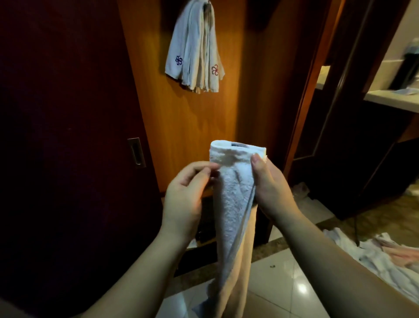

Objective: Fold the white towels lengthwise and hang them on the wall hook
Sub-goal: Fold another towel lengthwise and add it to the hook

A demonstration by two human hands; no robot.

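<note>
A dark door [56, 113] fills the left side, with a recessed metal handle [136, 152] near its right edge. Beside it stands an orange-brown wood panel [181, 127]. High on the panel, several folded white towels hang in a bunch [195, 52] from a hook [207, 2] at the top edge; one carries a blue flower mark, another a red one.

Low in the centre, two bare hands hold a white towel [233, 195] upright in front of the panel. It is folded into a long narrow strip that hangs down past the bottom edge. The left hand [184, 195] is at the strip's left edge, thumb and forefinger curled together there; motion blur hides whether they pinch the cloth. The right hand [269, 183] grips the right edge just below the top, thumb pressed on the front, fingers hidden behind.

Further right, a dark door frame [317, 90] opens onto a pale counter [390, 99]. On the shiny tiled floor [283, 283] at lower right lies a loose heap of white towels [367, 254].
</note>
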